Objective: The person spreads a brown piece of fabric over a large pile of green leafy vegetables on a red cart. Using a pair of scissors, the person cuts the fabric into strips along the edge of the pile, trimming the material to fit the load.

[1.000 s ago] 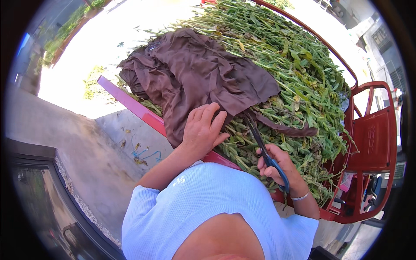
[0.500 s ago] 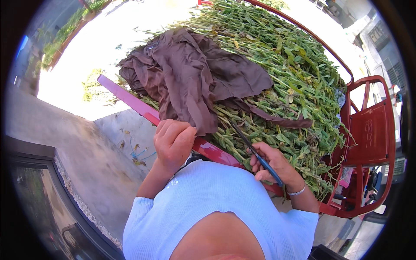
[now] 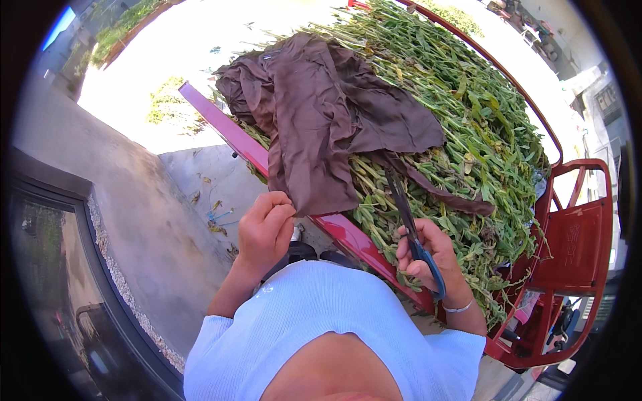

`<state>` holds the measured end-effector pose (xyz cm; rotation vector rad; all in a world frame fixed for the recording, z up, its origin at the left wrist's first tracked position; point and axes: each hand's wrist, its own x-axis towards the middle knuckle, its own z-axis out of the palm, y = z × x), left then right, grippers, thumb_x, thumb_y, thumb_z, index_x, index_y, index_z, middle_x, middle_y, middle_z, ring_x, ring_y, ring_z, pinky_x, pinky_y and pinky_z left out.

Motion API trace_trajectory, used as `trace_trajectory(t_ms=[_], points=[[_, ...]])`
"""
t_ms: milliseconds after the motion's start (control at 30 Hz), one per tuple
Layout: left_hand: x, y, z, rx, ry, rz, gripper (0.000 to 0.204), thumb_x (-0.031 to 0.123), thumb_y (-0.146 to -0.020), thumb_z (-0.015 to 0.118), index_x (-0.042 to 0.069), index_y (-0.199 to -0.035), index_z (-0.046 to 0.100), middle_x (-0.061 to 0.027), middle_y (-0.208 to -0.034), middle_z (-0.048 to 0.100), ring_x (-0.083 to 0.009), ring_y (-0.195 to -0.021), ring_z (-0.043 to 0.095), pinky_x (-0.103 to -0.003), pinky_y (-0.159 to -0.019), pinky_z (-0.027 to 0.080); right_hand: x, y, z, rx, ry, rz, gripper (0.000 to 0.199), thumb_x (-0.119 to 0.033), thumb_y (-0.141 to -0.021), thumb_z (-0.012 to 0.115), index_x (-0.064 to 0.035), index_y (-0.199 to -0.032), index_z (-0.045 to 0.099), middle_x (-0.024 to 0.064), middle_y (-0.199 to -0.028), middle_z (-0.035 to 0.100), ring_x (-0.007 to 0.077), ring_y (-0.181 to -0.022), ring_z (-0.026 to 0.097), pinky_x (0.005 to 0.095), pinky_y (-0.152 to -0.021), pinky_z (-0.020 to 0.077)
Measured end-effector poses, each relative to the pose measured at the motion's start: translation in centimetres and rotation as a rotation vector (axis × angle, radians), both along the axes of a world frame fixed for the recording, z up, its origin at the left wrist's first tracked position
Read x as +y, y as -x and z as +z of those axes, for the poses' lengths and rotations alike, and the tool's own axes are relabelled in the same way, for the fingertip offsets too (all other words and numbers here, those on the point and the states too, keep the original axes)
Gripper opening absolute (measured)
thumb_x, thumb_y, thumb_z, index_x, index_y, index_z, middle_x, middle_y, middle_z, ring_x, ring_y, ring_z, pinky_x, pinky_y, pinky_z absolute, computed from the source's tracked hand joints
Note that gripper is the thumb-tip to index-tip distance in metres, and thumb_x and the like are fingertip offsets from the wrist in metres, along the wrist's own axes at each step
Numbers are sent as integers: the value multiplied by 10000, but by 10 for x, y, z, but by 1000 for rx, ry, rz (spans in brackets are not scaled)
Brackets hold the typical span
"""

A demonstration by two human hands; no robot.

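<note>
A dark brown cloth garment (image 3: pixel 314 127) lies spread over a heap of cut green plant stalks (image 3: pixel 455 100). My left hand (image 3: pixel 266 229) is closed, pinching the garment's near lower corner just over the red side rail (image 3: pixel 354 237). In my right hand (image 3: pixel 435 257) is a pair of scissors (image 3: pixel 414 234) with dark blades and blue handles. The blades point away from me, toward a narrow brown strip of cloth (image 3: pixel 435 186) that trails right across the stalks. The blade tips are close to the garment's edge; whether they touch it I cannot tell.
The stalks fill a red metal cart bed, with a red seat frame (image 3: pixel 575 234) at the right and a thin side bar (image 3: pixel 495 63) along the far side. At the left are a concrete wall (image 3: pixel 120 200) and a dark-framed glass door (image 3: pixel 47 267). Blue string (image 3: pixel 217 217) lies on the ground.
My left hand has pulled the cloth's corner slightly toward me, off the rail. The scissors' blades have turned and show slightly parted. The whole view has shifted a little.
</note>
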<state>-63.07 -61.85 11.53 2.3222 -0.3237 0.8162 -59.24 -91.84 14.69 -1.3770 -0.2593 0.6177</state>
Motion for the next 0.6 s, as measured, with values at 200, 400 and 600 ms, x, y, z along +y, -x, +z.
trace_trajectory(t_ms=[200,400,600], points=[[26,21,-20,279,581,-11,115,-121,-740,524,-31,-809,506,-138,-1023,597,-150,-680,621,-263,-591,503,29,18,14,-94,85,-82,395,-111,-837,697,7,-1135,466,43,-800,584,70,-681,555,201,-612,471],[65,24,-44,325,587,-56,87,-103,-746,548,-36,-798,529,-95,-942,583,-114,-672,605,-232,-593,487,70,55,-7,6,76,-111,347,-61,-849,658,9,-1131,468,40,-792,597,76,-654,582,197,-578,467],[107,33,-90,632,598,-83,89,-16,-771,635,-10,-839,578,-54,-867,587,-119,-763,601,-244,-667,493,104,85,-56,-101,96,-174,353,-51,-832,692,24,-1120,503,26,-793,581,65,-662,543,202,-597,456]])
